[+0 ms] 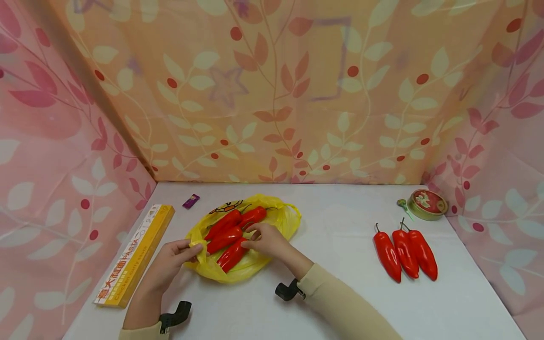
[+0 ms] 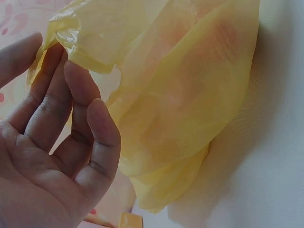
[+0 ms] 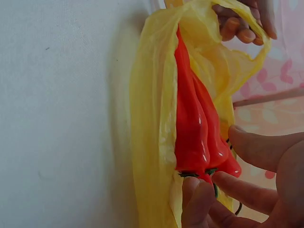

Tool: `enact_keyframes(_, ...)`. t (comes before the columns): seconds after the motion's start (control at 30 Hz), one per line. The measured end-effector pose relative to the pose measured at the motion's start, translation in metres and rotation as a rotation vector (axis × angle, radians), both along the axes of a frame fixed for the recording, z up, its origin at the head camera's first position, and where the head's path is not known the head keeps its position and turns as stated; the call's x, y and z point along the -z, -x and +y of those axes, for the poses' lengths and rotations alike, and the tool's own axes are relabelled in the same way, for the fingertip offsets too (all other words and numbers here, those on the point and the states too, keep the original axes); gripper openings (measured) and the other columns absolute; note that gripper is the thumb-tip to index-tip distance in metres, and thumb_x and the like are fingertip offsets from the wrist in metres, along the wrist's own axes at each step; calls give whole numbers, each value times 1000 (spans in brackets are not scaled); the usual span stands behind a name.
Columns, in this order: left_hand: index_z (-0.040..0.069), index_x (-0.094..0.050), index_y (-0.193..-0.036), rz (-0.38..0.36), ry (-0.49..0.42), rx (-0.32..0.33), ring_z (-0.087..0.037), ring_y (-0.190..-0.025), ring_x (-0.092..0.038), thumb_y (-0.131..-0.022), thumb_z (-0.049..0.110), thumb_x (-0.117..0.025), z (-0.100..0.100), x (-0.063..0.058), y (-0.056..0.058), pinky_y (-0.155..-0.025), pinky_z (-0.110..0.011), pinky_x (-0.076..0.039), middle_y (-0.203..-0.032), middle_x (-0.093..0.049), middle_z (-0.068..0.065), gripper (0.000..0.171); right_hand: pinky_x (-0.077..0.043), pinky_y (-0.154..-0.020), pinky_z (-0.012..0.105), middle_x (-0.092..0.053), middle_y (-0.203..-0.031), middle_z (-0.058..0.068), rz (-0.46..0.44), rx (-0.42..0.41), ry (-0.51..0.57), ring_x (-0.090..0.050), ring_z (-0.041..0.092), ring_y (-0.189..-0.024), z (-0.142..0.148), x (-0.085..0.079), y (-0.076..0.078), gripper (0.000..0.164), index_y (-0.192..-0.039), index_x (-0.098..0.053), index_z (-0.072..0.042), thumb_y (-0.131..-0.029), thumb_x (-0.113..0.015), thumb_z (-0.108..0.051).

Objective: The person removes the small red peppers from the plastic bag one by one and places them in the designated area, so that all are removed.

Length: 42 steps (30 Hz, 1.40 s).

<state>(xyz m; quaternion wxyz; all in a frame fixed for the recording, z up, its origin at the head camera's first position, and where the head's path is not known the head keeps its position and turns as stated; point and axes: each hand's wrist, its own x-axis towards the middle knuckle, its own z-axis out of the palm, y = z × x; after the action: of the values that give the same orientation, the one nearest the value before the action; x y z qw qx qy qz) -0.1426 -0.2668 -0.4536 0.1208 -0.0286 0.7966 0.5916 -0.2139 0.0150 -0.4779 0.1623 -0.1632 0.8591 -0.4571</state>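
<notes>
Patterned cloth (image 1: 272, 108), leaf and berry design, hung on three sides; white tabletop (image 1: 335, 274) below, its pale ground setting off every item. Principal item: one yellow bag (image 1: 290, 226), thin film, left of centre, spread wide with its mouth upward. Contents: four red peppers (image 1: 226, 239), glossy, lying side by side on a slant, stems toward the far right; the bag's near wall rises in front of them, and their red shows through the film in the left wrist view. Left hand (image 1: 171, 259): pinches the bag's rim between thumb and fingers at the left edge, lifted a little, presumably because film so limp would sag over the peppers without support. Right hand (image 1: 268, 242): reaches over the bag's right side, fingertips at the stem ends, nearest the front pepper (image 1: 232, 255); whether they pinch a stem or only touch cannot be told. Stem ends face that hand, which likely makes them the handiest part to reach. Set apart at right: three red peppers (image 1: 406, 255), stems away from the person, close together, within easy reach of the right arm by the look of it. Behind these: one round tin (image 1: 428, 204), lidded, with a small green utensil (image 1: 405, 208) just beside it. At left: one yellow and white pasta box (image 1: 135, 257), laid flat, seemingly out of the hands' way; one small purple packet (image 1: 191, 201) beyond the bag.
</notes>
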Motion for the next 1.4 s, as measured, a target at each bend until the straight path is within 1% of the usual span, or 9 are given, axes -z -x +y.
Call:
enact_keyframes(0.17, -3, -69, -115, -6, 2, -1, -20, -93, -59, -99, 32, -66, 0, 0, 0, -86, -26, -54, -95, -68, -5, 38, -51, -59, 26, -66, -87, 1, -76, 29, -58, -59, 16, -71, -7, 4, -4, 49, -125, -67, -7, -89, -77, -39)
enact_keyframes(0.3, -3, -69, -116, -11, -7, -7, -19, -93, -59, -99, 32, -66, -1, 1, -1, -87, -26, -54, -96, -69, -4, 39, -52, -53, 28, -66, -76, 3, -132, 49, -58, -62, 18, -59, -10, 6, -5, 54, -127, -65, -7, -89, -76, -44)
enact_keyframes(0.67, -4, -67, -120, -18, -7, -10, -19, -93, -61, -99, 31, -65, 1, -1, -2, -87, -24, -54, -100, -70, -4, 41, -45, -45, 24, -66, -66, 6, -115, 93, -14, -53, 15, -47, -13, 9, -9, 25, -107, -76, -14, -91, -76, -33)
enact_keyframes(0.83, -5, -68, -119, -21, -10, -15, -20, -93, -61, -99, 31, -66, 1, -1, -1, -87, -23, -54, -100, -70, -6, 41, -48, -48, 24, -68, -76, 7, -112, 99, 34, -55, 15, -53, -11, 10, -8, 26, -109, -75, -13, -91, -76, -31)
enact_keyframes(0.97, -5, -68, -118, -12, -6, -6, -20, -94, -60, -100, 31, -65, 0, -1, 0, -86, -23, -54, -99, -70, -6, 41, -53, -52, 26, -69, -84, 8, -129, 121, 100, -63, 21, -59, -8, 9, -7, 29, -116, -72, -13, -92, -75, -30)
enact_keyframes(1.13, -5, -68, -117, -5, -6, 6, -19, -94, -60, -100, 31, -65, 0, -2, 0, -87, -23, -54, -99, -69, -5, 40, -61, -66, 38, -67, -106, 10, -153, 171, 258, -72, 29, -75, 0, 4, -6, 28, -122, -68, -12, -97, -69, -26)
enact_keyframes(1.2, -5, -68, -117, 0, -9, 17, -19, -94, -60, -100, 31, -64, 0, -3, 1, -87, -23, -53, -100, -69, -5, 40, -61, -73, 41, -65, -115, 11, -133, 189, 304, -72, 27, -84, 4, 2, -4, 27, -124, -67, -14, -99, -66, -26)
enact_keyframes(1.33, -6, -67, -119, 3, -12, 30, -17, -94, -59, -101, 30, -63, 0, -4, 1, -87, -22, -53, -101, -69, -5, 40, -60, -82, 44, -62, -122, 13, -92, 211, 360, -69, 24, -94, 13, -3, -3, 28, -127, -66, -14, -102, -61, -26)
enact_keyframes(1.4, -6, -67, -119, -3, -15, 25, -17, -94, -59, -101, 29, -63, 0, -4, 1, -87, -22, -53, -101, -69, -5, 39, -60, -83, 47, -61, -124, 15, -107, 220, 404, -69, 24, -96, 18, -5, -3, 29, -129, -65, -13, -103, -59, -25)
